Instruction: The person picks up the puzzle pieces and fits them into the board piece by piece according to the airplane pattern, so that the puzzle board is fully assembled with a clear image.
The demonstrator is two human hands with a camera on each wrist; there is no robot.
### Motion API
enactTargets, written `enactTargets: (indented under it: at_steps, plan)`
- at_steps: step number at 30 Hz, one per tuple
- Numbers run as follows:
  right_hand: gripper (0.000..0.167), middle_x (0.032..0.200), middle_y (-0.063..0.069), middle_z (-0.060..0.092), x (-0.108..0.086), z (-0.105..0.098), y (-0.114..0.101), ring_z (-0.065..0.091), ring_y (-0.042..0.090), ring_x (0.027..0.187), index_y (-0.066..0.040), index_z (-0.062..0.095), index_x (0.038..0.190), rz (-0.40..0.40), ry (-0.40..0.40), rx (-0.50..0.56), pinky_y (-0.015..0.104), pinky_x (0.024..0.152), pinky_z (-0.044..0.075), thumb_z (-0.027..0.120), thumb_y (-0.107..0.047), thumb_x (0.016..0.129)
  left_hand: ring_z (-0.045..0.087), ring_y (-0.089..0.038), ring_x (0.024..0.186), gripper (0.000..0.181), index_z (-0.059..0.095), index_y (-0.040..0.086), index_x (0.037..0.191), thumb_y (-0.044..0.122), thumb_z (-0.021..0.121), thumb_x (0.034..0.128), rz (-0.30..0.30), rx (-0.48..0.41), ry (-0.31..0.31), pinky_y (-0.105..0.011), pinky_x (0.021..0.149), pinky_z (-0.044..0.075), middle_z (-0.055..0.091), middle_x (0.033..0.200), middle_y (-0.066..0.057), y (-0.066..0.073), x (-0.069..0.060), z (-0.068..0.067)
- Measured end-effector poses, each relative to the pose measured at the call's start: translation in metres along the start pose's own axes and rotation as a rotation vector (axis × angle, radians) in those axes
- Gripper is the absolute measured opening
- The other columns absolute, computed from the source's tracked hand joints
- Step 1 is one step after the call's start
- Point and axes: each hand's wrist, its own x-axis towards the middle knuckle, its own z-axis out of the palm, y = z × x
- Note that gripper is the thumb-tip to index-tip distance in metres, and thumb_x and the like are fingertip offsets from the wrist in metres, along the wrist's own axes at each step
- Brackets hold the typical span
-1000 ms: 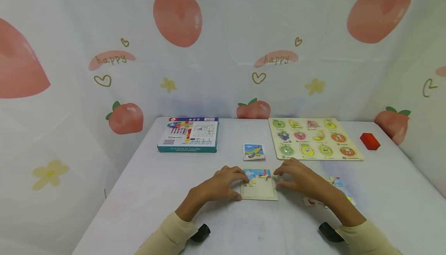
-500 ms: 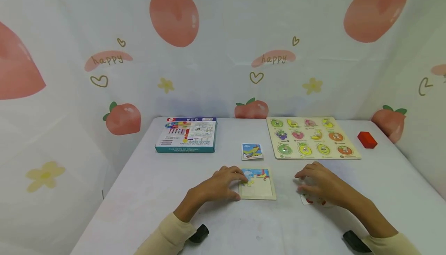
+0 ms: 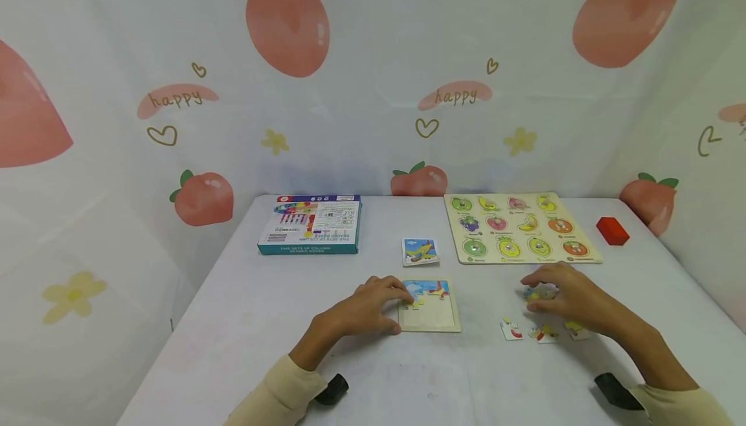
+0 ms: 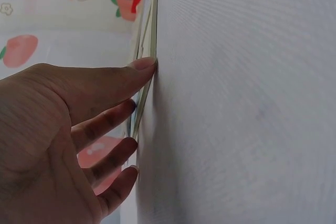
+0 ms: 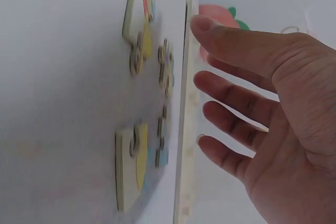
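A square wooden jigsaw tray (image 3: pixel 431 324) lies mid-table. Joined pieces with blue sky and a red plane part fill its upper portion. My left hand (image 3: pixel 370 306) holds the tray at its left side, thumb (image 4: pixel 142 65) on the near edge and fingertips over the left side. My right hand (image 3: pixel 574 296) hovers, fingers spread and gently bent, over loose jigsaw pieces (image 3: pixel 541 292) that it partly hides. Nearer me lie a red-and-white piece (image 3: pixel 512 330), a red-and-yellow piece (image 3: pixel 544 333) and a yellow-and-white piece (image 3: pixel 576 330). The right wrist view shows nothing between the fingers.
Behind the tray lies a picture card (image 3: pixel 420 252) of a yellow plane. A fruit peg board (image 3: pixel 524 228) stands at the back right, a red block (image 3: pixel 612 231) beyond it. A boxed toy set (image 3: pixel 310 225) lies at the back left. A printed curtain hangs behind.
My right hand has left the tray's right side and moved right over the loose pieces, uncovering the nearer row. My left hand stays on the tray.
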Motion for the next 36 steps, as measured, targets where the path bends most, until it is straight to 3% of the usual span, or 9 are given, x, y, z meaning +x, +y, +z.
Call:
enactTargets:
  at_steps: [7, 16, 31, 36]
  plan:
    - [0.041, 0.124, 0.012, 0.074, 0.001, -0.004, 0.012, 0.057, 0.047, 0.127, -0.013, 0.079, 0.115, 0.027, -0.029, -0.018, 0.072, 0.103, 0.043, 0.092, -0.032, 0.081, 0.046, -0.019, 0.135, 0.052, 0.071, 0.023, 0.138, 0.023, 0.087, 0.089, 0.003, 0.004, 0.002, -0.046, 0.114, 0.04, 0.058, 0.145, 0.009, 0.0, 0.0, -0.001]
    - [0.035, 0.116, 0.006, 0.074, 0.0, -0.007, 0.023, 0.064, 0.036, 0.114, -0.012, 0.081, 0.112, 0.039, -0.081, -0.01, 0.068, 0.099, 0.049, 0.09, -0.028, 0.082, 0.046, -0.02, 0.135, 0.052, 0.071, 0.022, 0.138, 0.022, 0.087, 0.0889, -0.003, 0.007, -0.001, -0.046, 0.114, 0.04, 0.058, 0.145, 0.008, 0.002, -0.001, -0.002]
    - [0.026, 0.108, 0.0, 0.071, 0.0, -0.006, 0.024, 0.062, 0.029, 0.106, -0.013, 0.083, 0.105, 0.064, -0.094, -0.021, 0.066, 0.097, 0.05, 0.089, -0.027, 0.085, 0.046, -0.02, 0.135, 0.05, 0.072, 0.021, 0.138, 0.022, 0.086, 0.0897, 0.007, -0.012, -0.005, -0.045, 0.112, 0.04, 0.058, 0.145, 0.007, 0.003, -0.002, -0.003]
    - [0.023, 0.105, -0.003, 0.07, 0.001, -0.005, 0.021, 0.061, 0.025, 0.104, -0.015, 0.083, 0.102, 0.065, -0.1, -0.025, 0.058, 0.095, 0.052, 0.089, -0.028, 0.084, 0.046, -0.02, 0.134, 0.051, 0.072, 0.022, 0.138, 0.022, 0.087, 0.0892, 0.008, -0.003, -0.001, -0.044, 0.112, 0.04, 0.058, 0.145, 0.007, 0.002, -0.002, -0.002]
